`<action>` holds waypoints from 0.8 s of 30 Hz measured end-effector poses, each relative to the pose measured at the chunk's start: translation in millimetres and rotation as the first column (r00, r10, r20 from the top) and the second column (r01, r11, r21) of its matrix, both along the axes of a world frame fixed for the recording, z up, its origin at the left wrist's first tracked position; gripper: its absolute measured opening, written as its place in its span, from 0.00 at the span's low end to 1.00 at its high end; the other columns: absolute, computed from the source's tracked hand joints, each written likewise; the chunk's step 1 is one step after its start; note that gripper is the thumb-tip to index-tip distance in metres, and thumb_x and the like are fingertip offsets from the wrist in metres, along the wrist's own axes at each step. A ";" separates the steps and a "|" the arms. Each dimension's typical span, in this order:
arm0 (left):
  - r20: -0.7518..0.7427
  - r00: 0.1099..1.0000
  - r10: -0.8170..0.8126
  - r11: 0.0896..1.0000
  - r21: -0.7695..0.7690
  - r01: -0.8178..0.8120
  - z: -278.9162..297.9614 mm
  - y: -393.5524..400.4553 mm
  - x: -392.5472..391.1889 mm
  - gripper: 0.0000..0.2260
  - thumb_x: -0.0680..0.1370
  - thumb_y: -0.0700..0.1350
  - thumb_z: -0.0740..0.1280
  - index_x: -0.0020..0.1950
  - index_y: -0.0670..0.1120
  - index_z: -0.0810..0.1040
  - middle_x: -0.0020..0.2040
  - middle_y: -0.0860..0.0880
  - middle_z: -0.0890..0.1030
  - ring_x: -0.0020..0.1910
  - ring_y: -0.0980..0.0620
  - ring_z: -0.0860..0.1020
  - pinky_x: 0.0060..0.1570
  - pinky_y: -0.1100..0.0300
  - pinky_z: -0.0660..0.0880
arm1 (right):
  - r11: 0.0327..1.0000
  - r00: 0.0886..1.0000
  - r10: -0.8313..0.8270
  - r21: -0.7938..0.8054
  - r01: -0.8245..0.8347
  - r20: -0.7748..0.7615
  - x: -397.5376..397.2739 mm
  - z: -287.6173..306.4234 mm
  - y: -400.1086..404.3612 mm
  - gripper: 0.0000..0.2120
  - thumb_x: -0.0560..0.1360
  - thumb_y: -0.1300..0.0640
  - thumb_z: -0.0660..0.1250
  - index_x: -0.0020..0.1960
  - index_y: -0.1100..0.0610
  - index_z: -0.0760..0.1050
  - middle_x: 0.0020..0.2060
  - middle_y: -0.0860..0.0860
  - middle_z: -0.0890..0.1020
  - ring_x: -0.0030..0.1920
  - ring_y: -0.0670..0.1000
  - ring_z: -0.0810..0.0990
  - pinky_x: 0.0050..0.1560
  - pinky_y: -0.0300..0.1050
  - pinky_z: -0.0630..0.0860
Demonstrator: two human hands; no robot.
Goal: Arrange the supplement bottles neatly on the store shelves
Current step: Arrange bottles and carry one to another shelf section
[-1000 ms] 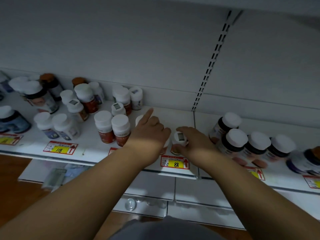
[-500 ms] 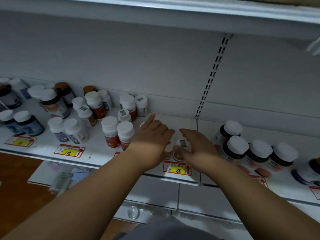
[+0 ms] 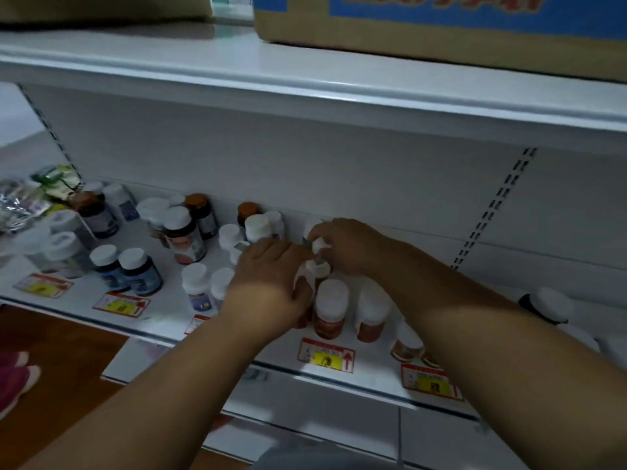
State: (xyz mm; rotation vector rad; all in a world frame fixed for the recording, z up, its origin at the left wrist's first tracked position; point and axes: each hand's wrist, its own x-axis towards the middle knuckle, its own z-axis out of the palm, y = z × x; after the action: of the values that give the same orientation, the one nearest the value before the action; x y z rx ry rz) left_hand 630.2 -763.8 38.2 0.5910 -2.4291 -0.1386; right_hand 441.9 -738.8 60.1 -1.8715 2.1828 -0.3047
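The white store shelf [image 3: 163,310] is carrying the supplement bottles in loose clusters, with an upper shelf [image 3: 305,86] above it and a cardboard box [image 3: 441,18] sitting up there; its contents are not showing. Price tags [image 3: 326,355] are lining the front edge.

The person is working both hands close together at the middle of the shelf. The left hand [image 3: 268,283] is curling around a small white-capped bottle [image 3: 317,266] at the centre. The right hand [image 3: 349,245] is reaching further back, fingers pinching another small white-capped bottle [image 3: 320,246] near the back panel. The grips are partly hidden, so exact finger contact is hard to tell.

Just in front, two red-labelled bottles [image 3: 330,310] are standing upright side by side, looking like the start of a row. To the left, dark blue bottles [image 3: 129,271] and brown-capped bottles [image 3: 200,212] are standing mixed and unaligned. Foil packets [image 3: 20,205] are lying at the far left end.

Judgement: the step is gathering the small bottles into line behind the red ones. Doing it well is probably meaning keeping each bottle upright, labels facing front, and setting it down without knocking the neighbours, which are crowding close. All bottles are capped, contents not visible.
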 end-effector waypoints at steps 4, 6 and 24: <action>0.055 0.996 -0.065 0.997 0.043 0.063 -2.6 -22.0 10.1 0.15 0.70 0.44 0.64 0.54 0.42 0.81 0.46 0.43 0.80 0.46 0.39 0.78 0.47 0.51 0.72 | 0.974 0.974 0.041 0.226 0.012 -0.225 11.0 -10.0 -35.1 0.12 0.74 0.55 0.69 0.55 0.58 0.80 0.52 0.54 0.81 0.50 0.53 0.79 0.47 0.43 0.75; 0.098 0.991 -0.093 0.993 0.078 0.086 -5.4 -29.4 12.7 0.14 0.70 0.43 0.66 0.54 0.43 0.81 0.46 0.44 0.80 0.47 0.40 0.77 0.48 0.51 0.71 | 0.958 0.961 -0.001 0.274 0.081 -0.278 14.9 -16.9 -49.9 0.12 0.75 0.54 0.68 0.55 0.59 0.80 0.55 0.56 0.81 0.50 0.53 0.79 0.48 0.43 0.74; -0.064 0.981 -0.185 0.933 0.302 0.196 2.8 -50.0 0.7 0.25 0.75 0.56 0.67 0.69 0.48 0.71 0.62 0.49 0.75 0.60 0.53 0.67 0.59 0.63 0.60 | 0.813 0.884 -0.394 -0.354 0.462 0.250 20.9 40.6 38.9 0.11 0.77 0.46 0.64 0.58 0.48 0.76 0.47 0.42 0.76 0.46 0.43 0.75 0.40 0.32 0.66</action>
State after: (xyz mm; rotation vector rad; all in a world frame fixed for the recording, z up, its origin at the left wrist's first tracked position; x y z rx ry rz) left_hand 630.9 -813.7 40.9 0.4782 -2.4444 -0.6128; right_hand 462.8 -699.9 100.7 -1.4143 2.5476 -1.0368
